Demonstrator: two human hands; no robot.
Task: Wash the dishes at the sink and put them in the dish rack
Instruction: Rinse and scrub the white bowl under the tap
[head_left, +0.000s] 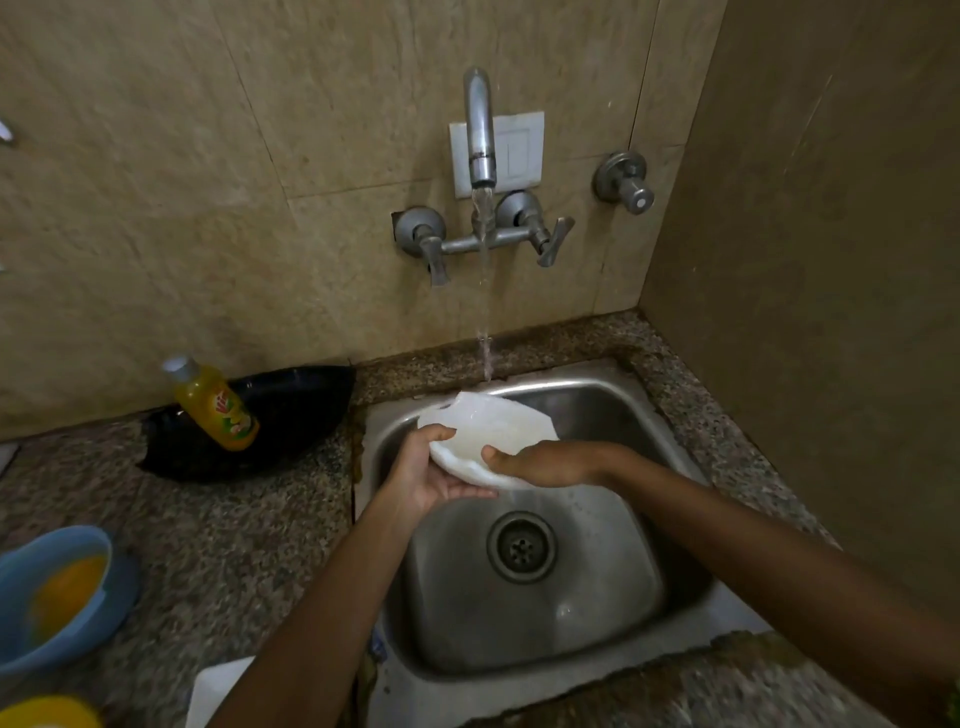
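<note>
One white, scallop-edged plastic plate (488, 434) is held tilted over the rectangular stainless-steel sink (613, 410), above its single round drain (521, 545), with the left hand (431, 475) clamped on the plate's near-left rim and the right hand (540, 462) closed over its near-right edge. One chrome wall tap (480, 135) with two lever handles runs a single stream of water onto the plate's far edge. Left of the sink on the speckled granite counter (234, 530) stand one yellow dish-soap bottle (215, 405) against one black tray (291, 415), and one blue plastic bowl (52, 597) holding yellow liquid.
</note>
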